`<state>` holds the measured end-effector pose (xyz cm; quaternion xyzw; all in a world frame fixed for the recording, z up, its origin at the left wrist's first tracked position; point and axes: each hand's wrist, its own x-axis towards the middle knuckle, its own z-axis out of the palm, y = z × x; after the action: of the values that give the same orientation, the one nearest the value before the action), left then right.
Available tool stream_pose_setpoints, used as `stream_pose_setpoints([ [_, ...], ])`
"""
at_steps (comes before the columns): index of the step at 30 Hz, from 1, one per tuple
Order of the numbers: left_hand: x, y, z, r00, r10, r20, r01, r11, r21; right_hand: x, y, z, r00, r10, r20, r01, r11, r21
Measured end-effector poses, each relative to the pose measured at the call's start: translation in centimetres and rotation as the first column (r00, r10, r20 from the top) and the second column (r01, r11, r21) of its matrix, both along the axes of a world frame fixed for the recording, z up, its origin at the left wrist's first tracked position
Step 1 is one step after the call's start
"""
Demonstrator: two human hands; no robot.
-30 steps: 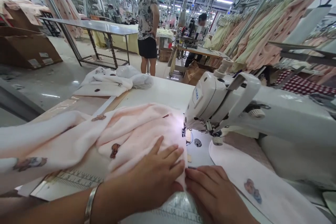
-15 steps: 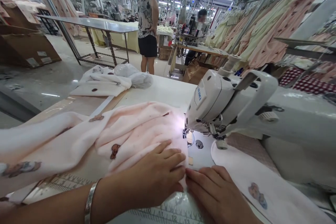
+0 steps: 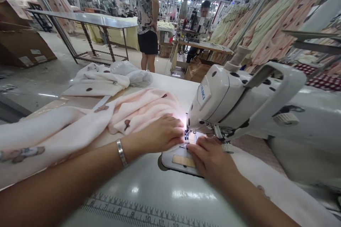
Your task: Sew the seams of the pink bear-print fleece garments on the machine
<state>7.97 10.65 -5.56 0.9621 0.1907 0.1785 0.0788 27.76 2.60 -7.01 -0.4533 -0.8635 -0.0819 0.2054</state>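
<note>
Pale pink printed fabric [image 3: 144, 106] runs from the left across the table to the sewing machine [image 3: 213, 99]. My left hand [image 3: 162, 133] lies on the fabric just left of the presser foot [image 3: 187, 135], palm down, fingers stretched forward and slightly bent. Close in front of the foot, at the needle plate [image 3: 183, 160], my right hand [image 3: 211, 154] has its fingers together at the fabric's edge. Its thumb is hidden, and little of the cloth shows between the hands. A lamp lights the needle area brightly.
More printed fabric [image 3: 277, 177] lies under the machine arm at right. Folded fabric and a plastic bag [image 3: 133, 74] are on the table's far left. A ruler scale [image 3: 133, 212] marks the near edge. Two people, a metal table [image 3: 87, 17], cartons and hanging garments [image 3: 279, 32] stand beyond.
Both hands have moved forward to the presser foot, pushing the fabric away from me. The cloth bunches further back, and the needle plate and table before it are now uncovered.
</note>
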Motion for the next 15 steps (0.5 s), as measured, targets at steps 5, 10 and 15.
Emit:
stream_pose_setpoints([
  [5,0.3,1.5,0.4,0.999,0.043,0.009,-0.043,0.999,0.021,-0.1,-0.3,0.4,0.999,0.020,-0.027,-0.020,1.000,0.013],
  [10,-0.2,-4.7,-1.2,0.962,0.268,-0.042,-0.261,0.956,0.131,-1.3,-1.6,1.7,0.999,0.040,0.003,-0.040,0.996,0.084],
  [15,-0.6,-14.9,-1.4,0.929,0.310,-0.204,-0.177,0.853,0.490,-1.9,-5.2,1.3,0.999,0.042,0.018,-0.044,0.992,0.119],
])
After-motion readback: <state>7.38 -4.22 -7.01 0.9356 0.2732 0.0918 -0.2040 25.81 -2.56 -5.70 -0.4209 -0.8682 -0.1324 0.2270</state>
